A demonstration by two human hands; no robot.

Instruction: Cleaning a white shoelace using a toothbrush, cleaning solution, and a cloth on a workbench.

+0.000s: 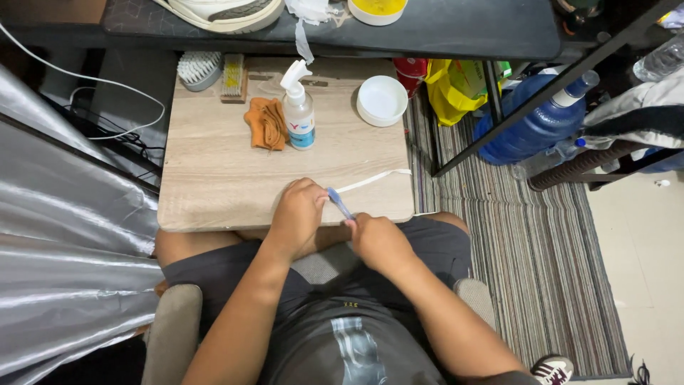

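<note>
Head view is showing the left hand point(298, 214) and right hand point(376, 241) both gripping a small blue brush point(340, 202) against a white shoelace point(370, 181) on the wooden table point(214, 178).

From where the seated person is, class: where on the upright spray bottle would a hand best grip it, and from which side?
Grip the spray bottle round its clear body, below the white trigger head. Come from its right, probably: the orange cloth lies against its left, while the white bowl stands apart.
</note>
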